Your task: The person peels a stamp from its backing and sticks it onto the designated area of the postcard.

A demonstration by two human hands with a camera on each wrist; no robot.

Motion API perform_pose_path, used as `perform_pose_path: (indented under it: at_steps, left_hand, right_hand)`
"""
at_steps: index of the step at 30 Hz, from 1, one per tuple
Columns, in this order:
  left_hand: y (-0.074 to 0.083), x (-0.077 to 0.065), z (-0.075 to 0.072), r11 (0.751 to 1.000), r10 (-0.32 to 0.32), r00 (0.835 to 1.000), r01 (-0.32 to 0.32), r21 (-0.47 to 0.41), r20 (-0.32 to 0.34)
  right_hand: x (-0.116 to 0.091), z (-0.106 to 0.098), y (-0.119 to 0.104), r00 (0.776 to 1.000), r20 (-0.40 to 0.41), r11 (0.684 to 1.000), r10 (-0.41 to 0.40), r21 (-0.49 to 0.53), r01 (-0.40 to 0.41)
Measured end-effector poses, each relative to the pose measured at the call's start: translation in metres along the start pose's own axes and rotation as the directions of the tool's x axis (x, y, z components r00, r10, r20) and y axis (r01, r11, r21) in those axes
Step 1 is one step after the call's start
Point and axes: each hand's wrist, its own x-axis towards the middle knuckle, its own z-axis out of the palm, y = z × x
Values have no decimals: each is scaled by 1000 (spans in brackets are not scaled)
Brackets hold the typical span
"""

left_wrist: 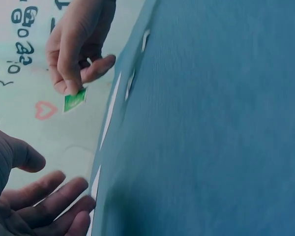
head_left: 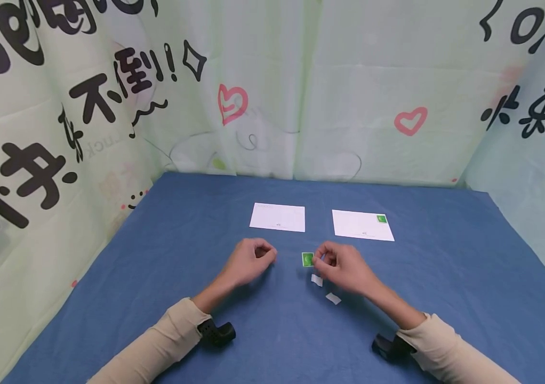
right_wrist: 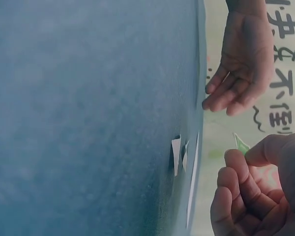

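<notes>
My right hand (head_left: 346, 266) pinches a small green stamp (head_left: 307, 260) with a white border between thumb and index finger. In the left wrist view that stamp (left_wrist: 74, 101) is held above the blue cloth. My left hand (head_left: 249, 261) is left of it, fingers loosely bent, with nothing between thumb and fingers in the left wrist view. Just below the stamp lie two small white paper pieces (head_left: 317, 280), slightly curled. Farther back lies a plain white card (head_left: 277, 217). To its right, another white card (head_left: 359, 226) bears a green stamp (head_left: 381, 218) at its upper right corner.
A blue cloth (head_left: 263, 341) covers the table. Pale curtains (head_left: 330, 96) with black lettering and pink hearts enclose its back and sides. Each wrist carries a black camera mount (head_left: 217, 333).
</notes>
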Motion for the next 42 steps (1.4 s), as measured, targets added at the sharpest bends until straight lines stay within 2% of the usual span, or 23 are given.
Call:
perform_pose_path:
  at_steps: [4, 9, 14, 23, 32, 42]
  left_hand:
    - [-3, 5, -4, 999, 30, 997, -27, 44, -78]
    - [-6, 13, -10, 996, -5, 993, 15, 86, -119]
    - [-8, 20, -14, 990, -48, 991, 64, 127, -122]
    - [-16, 34, -14, 973, -37, 988, 71, 221, -152]
    - [-19, 46, -11, 968, -115, 982, 144, 204, -148]
    - [-19, 62, -13, 952, -165, 974, 199, 231, -158]
  right_hand:
    - [6, -1, 3, 998, 16, 997, 57, 45, -57]
    - [15, -1, 6, 993, 32, 991, 110, 76, -112]
    - [25, -1, 12, 990, 42, 985, 136, 101, -140]
    - [41, -4, 18, 973, 49, 961, 226, 152, -231]
    - [51, -3, 28, 966, 23, 954, 257, 156, -257]
    - [65, -3, 31, 959, 7, 944, 282, 179, -279]
